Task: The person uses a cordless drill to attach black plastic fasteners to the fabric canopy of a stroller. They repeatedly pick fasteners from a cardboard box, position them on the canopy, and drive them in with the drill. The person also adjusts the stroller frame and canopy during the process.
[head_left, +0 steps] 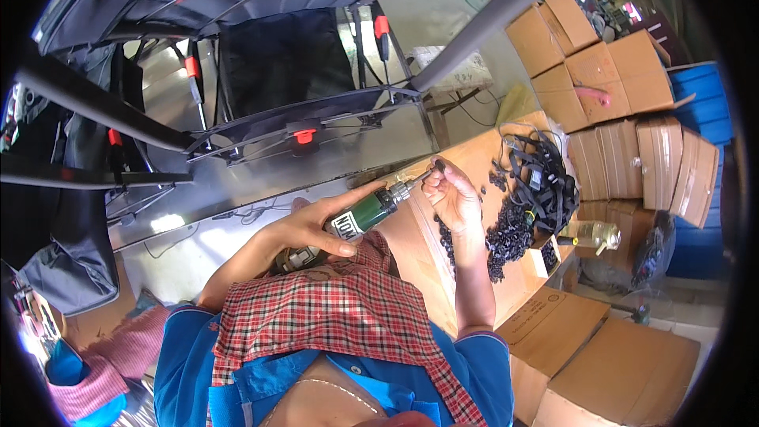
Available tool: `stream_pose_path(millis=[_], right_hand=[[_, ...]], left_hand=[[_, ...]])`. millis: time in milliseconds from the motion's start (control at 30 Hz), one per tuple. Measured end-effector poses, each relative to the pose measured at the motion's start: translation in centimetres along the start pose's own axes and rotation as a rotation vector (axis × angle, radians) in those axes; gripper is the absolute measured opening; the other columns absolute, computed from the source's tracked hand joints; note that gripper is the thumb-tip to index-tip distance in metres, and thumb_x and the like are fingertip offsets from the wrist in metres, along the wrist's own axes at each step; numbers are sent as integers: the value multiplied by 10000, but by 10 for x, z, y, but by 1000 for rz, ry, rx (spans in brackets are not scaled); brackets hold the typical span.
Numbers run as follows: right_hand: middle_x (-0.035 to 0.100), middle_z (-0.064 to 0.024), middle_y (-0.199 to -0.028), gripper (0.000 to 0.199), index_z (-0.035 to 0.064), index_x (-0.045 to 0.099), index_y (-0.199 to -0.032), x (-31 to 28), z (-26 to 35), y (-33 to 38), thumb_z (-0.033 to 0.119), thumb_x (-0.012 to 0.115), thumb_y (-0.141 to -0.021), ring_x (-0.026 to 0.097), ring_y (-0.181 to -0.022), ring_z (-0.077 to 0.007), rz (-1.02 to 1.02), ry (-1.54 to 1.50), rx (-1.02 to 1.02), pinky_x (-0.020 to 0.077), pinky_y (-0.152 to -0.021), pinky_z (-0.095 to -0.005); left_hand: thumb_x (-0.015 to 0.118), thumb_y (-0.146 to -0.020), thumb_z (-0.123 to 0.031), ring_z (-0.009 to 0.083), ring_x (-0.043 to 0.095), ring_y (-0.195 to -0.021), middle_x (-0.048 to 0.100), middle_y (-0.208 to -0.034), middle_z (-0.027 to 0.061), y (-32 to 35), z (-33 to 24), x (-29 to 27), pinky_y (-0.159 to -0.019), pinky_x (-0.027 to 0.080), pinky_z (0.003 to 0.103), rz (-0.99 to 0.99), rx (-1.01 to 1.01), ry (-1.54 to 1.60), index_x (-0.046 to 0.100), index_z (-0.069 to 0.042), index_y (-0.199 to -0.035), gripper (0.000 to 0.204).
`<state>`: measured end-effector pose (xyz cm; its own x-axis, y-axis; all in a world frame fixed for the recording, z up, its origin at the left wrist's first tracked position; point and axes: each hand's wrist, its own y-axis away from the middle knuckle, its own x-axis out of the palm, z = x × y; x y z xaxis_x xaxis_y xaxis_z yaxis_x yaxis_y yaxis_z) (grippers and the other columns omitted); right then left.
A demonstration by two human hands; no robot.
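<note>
My left hand (308, 225) is wrapped round a green power screwdriver (371, 213) with a silver nose. The tool is held in front of my chest, and its thin bit points up and to the right. At the bit's tip, my right hand (457, 204) pinches a small dark part (439, 166) between thumb and fingertips. Whether the part sits on the bit or only touches it, I cannot tell. Below my right hand is a wooden workbench (419, 249). A heap of small black parts (510, 233) lies on it, beside that forearm.
Black straps with buckles (545, 182) are piled at the bench's far right. A clear bottle (593, 233) lies by its edge. Cardboard boxes (601, 79) are stacked to the right, with more boxes (624, 364) nearer. A black fabric frame with metal tubes (285, 71) stands ahead and left.
</note>
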<state>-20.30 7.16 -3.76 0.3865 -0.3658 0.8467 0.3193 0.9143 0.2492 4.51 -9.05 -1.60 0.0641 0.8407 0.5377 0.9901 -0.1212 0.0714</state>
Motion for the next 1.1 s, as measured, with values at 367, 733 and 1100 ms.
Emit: stream_pose_path(millis=[367,733,1100], right_hand=[[623,-130,-992,301,-65,588,-1136,28,10,-54,64,649,-871,608,-790,-124,15,192,90,500,-689,-229],[618,-47,-749,181,-32,675,-927,42,-2,-83,135,612,-960,563,-630,-113,59,874,-472,453,-585,-245],[647,-150,-959,595,-29,562,-1071,61,42,-144,447,206,-1060,629,-947,-256,300,745,-559,458,-907,-391]], left_hand=[[834,-698,-194,110,583,-936,492,-1339,94,4,-11,-21,-813,489,248,-142,183,-230,131,-77,-1551,1111],[831,-702,-280,219,502,-1208,429,-1438,137,-4,-25,-22,-1018,402,320,-251,117,-239,196,-101,-1545,1071],[839,-681,-101,143,586,-650,550,-868,120,4,-36,-18,-521,475,248,-184,332,287,72,-169,-1563,1171]])
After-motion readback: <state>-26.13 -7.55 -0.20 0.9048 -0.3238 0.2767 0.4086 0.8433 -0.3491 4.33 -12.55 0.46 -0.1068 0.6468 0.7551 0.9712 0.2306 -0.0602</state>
